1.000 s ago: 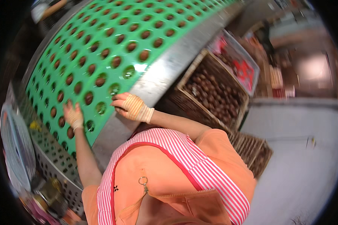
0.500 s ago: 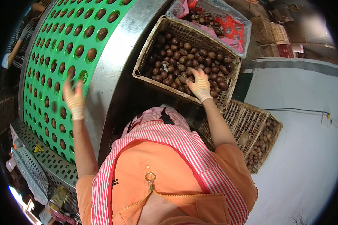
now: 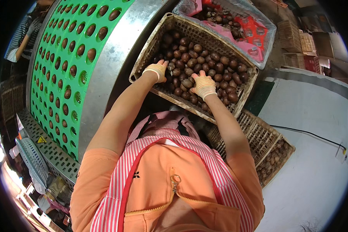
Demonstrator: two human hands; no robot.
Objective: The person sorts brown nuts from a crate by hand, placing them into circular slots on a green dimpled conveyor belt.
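Gloved left hand point(image 3: 157, 71) and right hand point(image 3: 203, 85) reach into a crate point(image 3: 199, 34), fingers partly bent on the heaped dark brown fruits point(image 3: 219, 67) (whether any is grasped cannot be told), right of a green panel point(image 3: 82, 63) whose holes hold similar fruits point(image 3: 80, 50).

An orange zip-front top point(image 3: 154, 185) and red-edged striped apron point(image 3: 114, 201) are worn, each hand point(image 3: 203, 83) in a striped fingerless glove point(image 3: 205, 89).
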